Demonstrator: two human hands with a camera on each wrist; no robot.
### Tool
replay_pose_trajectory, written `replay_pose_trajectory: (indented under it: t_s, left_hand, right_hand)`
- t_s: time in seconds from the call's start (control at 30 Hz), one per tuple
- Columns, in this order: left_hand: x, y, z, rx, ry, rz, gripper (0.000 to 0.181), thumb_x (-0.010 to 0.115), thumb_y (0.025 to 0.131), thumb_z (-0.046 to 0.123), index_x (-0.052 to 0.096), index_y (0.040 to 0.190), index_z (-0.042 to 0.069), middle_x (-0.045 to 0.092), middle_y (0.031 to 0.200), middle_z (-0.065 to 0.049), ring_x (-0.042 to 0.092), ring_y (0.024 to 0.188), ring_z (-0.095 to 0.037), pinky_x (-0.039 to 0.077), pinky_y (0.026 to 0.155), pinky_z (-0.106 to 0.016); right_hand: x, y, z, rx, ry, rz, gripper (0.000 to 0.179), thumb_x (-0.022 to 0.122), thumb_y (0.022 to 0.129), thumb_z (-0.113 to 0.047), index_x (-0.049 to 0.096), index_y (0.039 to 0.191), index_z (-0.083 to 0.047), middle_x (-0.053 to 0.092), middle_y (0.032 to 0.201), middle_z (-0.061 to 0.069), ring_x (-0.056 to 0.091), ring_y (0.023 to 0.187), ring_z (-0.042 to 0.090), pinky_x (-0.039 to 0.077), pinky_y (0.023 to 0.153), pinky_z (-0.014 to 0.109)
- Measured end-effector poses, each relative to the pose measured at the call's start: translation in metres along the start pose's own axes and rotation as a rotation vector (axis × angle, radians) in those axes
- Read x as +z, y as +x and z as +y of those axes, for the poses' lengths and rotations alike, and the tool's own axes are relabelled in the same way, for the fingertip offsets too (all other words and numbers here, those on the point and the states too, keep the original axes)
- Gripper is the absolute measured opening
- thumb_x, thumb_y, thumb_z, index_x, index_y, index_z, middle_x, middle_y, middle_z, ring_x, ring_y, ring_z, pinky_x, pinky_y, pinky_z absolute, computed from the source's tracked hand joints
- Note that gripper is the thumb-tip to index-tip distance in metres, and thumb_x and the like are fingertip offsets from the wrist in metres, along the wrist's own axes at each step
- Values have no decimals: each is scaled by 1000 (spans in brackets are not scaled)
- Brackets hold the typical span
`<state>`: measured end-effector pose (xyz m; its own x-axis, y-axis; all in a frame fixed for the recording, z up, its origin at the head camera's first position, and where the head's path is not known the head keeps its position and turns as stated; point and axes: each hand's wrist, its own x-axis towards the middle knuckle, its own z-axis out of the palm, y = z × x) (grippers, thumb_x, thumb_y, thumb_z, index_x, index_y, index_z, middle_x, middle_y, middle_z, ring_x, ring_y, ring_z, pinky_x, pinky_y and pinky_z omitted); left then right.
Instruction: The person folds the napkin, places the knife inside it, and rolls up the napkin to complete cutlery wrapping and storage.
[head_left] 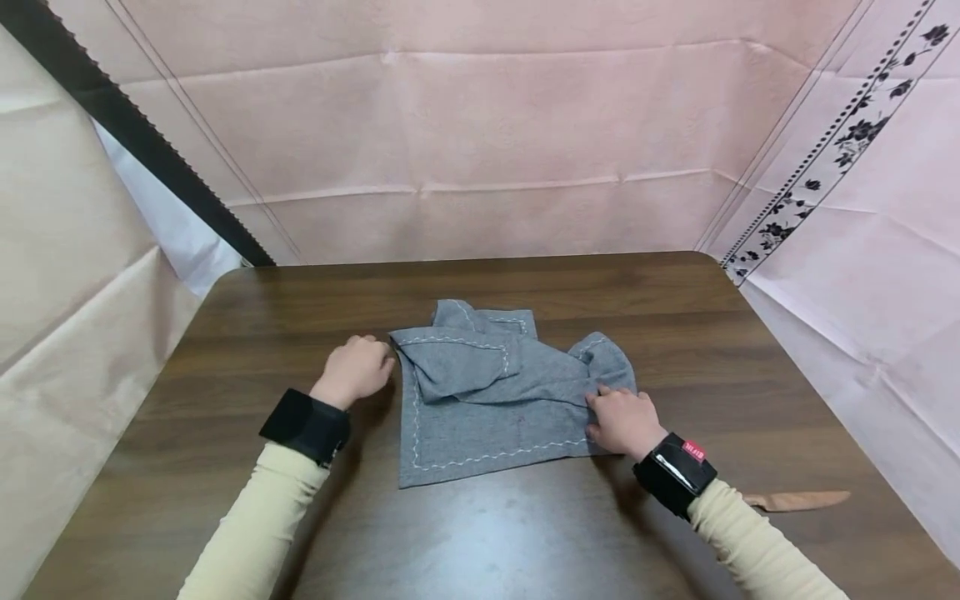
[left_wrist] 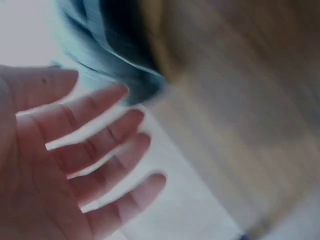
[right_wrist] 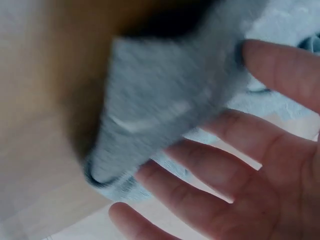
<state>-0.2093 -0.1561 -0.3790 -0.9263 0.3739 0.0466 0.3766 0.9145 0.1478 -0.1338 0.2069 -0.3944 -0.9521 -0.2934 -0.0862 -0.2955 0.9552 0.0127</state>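
Note:
A grey-blue cloth (head_left: 480, 433) with white running stitches along its edges lies on the table, its upper part crumpled and folded over. My left hand (head_left: 356, 370) is just left of the cloth's upper left corner. The left wrist view shows that hand (left_wrist: 85, 150) with fingers spread and nothing between them, the blurred cloth (left_wrist: 135, 85) beyond the fingertips. At the cloth's right edge is my right hand (head_left: 624, 422), touching it. In the right wrist view, its fairly straight fingers (right_wrist: 200, 175) and thumb meet a raised fold of cloth (right_wrist: 150, 100), which partly hides the fingertips.
The brown wood-grain table (head_left: 300, 292) has rounded far corners. A wooden, knife-shaped piece (head_left: 802, 501) lies at the right, partly hidden by my right sleeve (head_left: 750, 542). Pale fabric sheets (head_left: 487, 125) hang behind and beside the table.

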Motion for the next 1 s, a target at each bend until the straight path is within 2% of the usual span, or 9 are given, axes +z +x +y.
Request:
replay_pose_trajectory:
  t_s: [0.1,0.17,0.27,0.33,0.43,0.63,0.83,0.93,1.0]
  left_hand:
    - [-2,-5,27,189,-59,72,13,57,85,13,65,78,6,58,78,-8,58,74,-26,47,61,-40]
    - [-1,-2,45,308,-73,99,9,59,84,13,65,80,7,56,80,-5,56,76,-23,46,65,-37]
    - [3,11,65,376,-52,123,8,60,84,14,65,82,9,56,90,-7,53,85,-24,45,73,-37]
    - [6,24,74,366,-26,124,7,60,84,15,63,82,10,56,97,-9,50,91,-26,43,77,-39]
    - [10,43,82,284,-1,60,10,59,87,18,60,92,10,53,110,-12,46,101,-28,41,80,-41]
    - [20,63,81,130,46,-50,30,58,88,22,53,114,10,52,114,-13,40,107,-30,34,85,-44]
    - [25,71,78,97,73,-110,38,59,88,23,50,121,8,53,116,-14,41,109,-30,35,89,-45]
    - [26,73,77,98,54,-87,32,58,87,15,50,115,5,56,109,-16,47,104,-31,40,85,-43]
    - [25,73,75,94,19,-66,26,57,86,9,49,111,4,59,100,-15,53,95,-30,46,76,-41]
  right_hand:
    - [-7,4,3,4,-4,91,18,69,76,-22,67,81,-5,64,84,15,61,78,33,45,61,48]
    - [-13,10,2,5,-5,172,16,69,74,-21,62,67,-8,61,69,10,59,67,30,44,56,46]
    - [-18,20,-2,-1,2,252,19,67,74,-18,57,61,-9,59,63,9,58,62,29,44,54,44]
    - [-19,27,-7,-12,10,280,18,68,74,-18,58,63,-9,60,64,10,58,62,29,44,55,45]
    - [-10,37,-12,-42,6,317,17,67,73,-19,57,64,-9,61,68,11,58,65,29,43,56,45]
    - [-3,46,-22,-73,22,329,13,64,73,-16,58,64,-8,62,68,10,58,66,30,43,58,47]
    - [-5,46,-26,-43,-1,255,11,65,77,-16,62,69,-8,63,69,10,59,66,28,44,61,47]
    - [-5,47,-27,-43,-1,243,11,65,78,-17,64,71,-9,64,70,10,60,66,28,45,60,46]
    - [-5,47,-28,-46,6,234,11,65,78,-18,65,72,-9,64,71,10,59,67,28,44,59,45]
